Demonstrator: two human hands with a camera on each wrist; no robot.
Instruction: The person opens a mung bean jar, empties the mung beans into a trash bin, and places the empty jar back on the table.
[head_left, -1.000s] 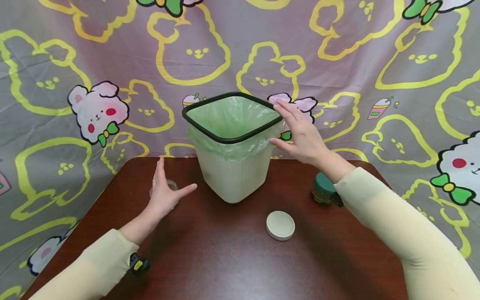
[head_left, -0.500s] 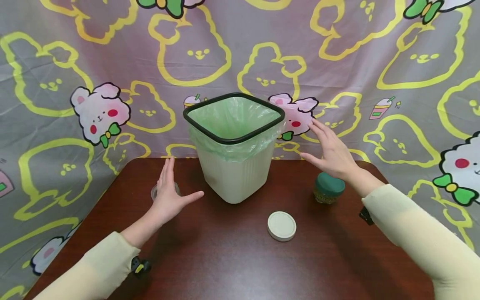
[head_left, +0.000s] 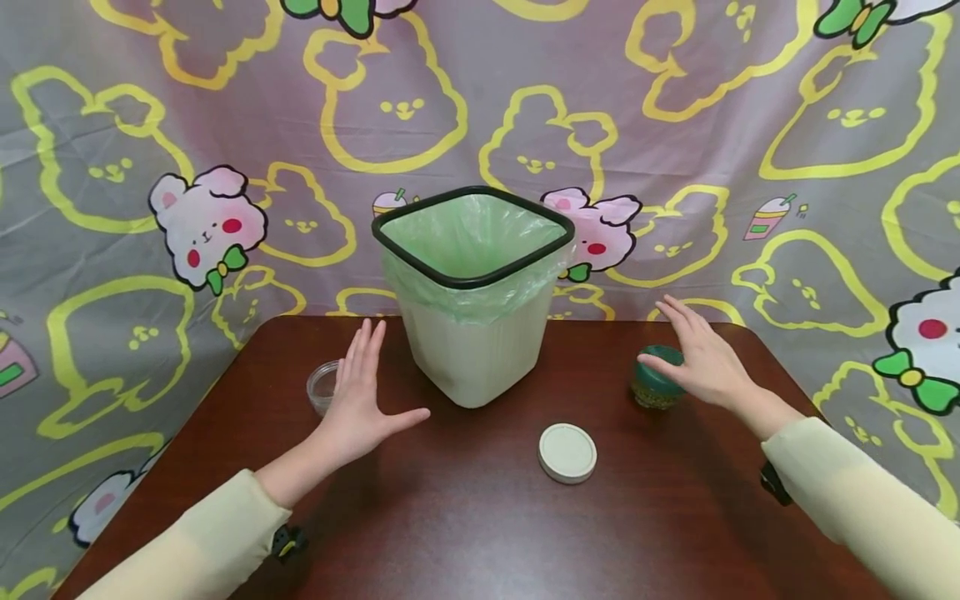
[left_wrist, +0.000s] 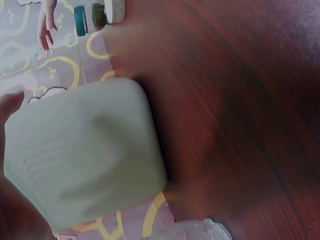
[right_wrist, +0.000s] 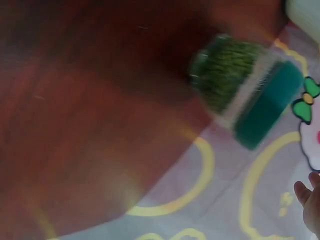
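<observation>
My right hand [head_left: 705,362], fingers spread and thumb apart, is beside a jar [head_left: 655,395] with a green lid; the thumb overlaps that lid in the head view. Green grain-like contents show through the jar [right_wrist: 227,75] in the right wrist view. On the other side, my left hand [head_left: 356,412] hovers with straight fingers and thumb stretched out, holding nothing. It partly covers a clear round container [head_left: 320,390] on the table. Between the hands stands an upright cream trash bin [head_left: 472,358], black-rimmed and lined with a green bag. Neither hand touches the bin.
A cream round lid [head_left: 567,452] lies flat on the dark red-brown table [head_left: 465,517], in front of the bin and to its right. Behind the table hangs a patterned cloth [head_left: 420,75] with cartoon animals, close to the bin's back.
My right hand has left the bin's rim and come right and down to the green-lidded jar. The left hand has drifted slightly right, uncovering more of the clear container.
</observation>
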